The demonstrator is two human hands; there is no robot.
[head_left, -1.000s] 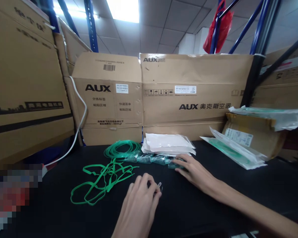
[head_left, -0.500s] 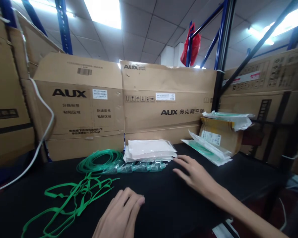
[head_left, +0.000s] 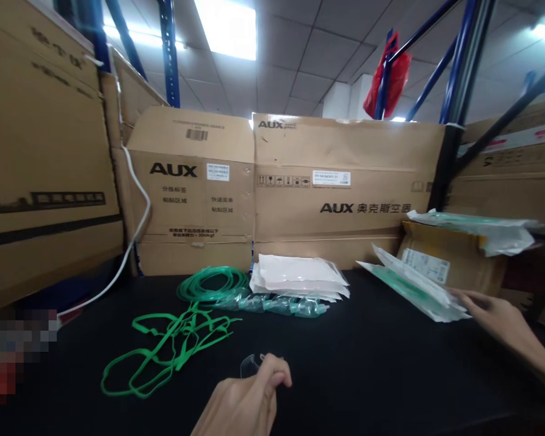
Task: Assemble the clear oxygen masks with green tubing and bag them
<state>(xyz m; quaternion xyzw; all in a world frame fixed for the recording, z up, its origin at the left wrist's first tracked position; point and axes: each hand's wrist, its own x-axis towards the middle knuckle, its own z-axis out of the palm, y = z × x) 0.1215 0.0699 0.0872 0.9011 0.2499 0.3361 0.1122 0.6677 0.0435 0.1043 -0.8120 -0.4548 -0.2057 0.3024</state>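
My left hand point(head_left: 243, 402) is low in the middle, fingers pinched on a small clear plastic piece point(head_left: 249, 363) just above the black table point(head_left: 367, 369). My right hand point(head_left: 497, 315) reaches out to the right, fingers spread, its tips touching the stack of sealed green-and-white packets point(head_left: 413, 284) that leans on a yellow-brown box point(head_left: 454, 257). Between the hands, farther back, lie a coil of green tubing point(head_left: 211, 283), a row of clear green mask parts point(head_left: 277, 303) and a pile of white pouches point(head_left: 297, 275). Loose green straps point(head_left: 163, 348) lie left of my left hand.
Large AUX cardboard boxes point(head_left: 336, 188) wall off the back of the table, with more boxes at the left point(head_left: 40, 157) and right. A white cable point(head_left: 134, 236) hangs down at the left. Blue rack posts point(head_left: 458, 66) rise at the right, with a red bag point(head_left: 388, 75) hanging.
My right hand left the mask parts and swung right to the leaning packets. My left hand stayed low, still pinching the small clear piece. The camera swung right, then back.
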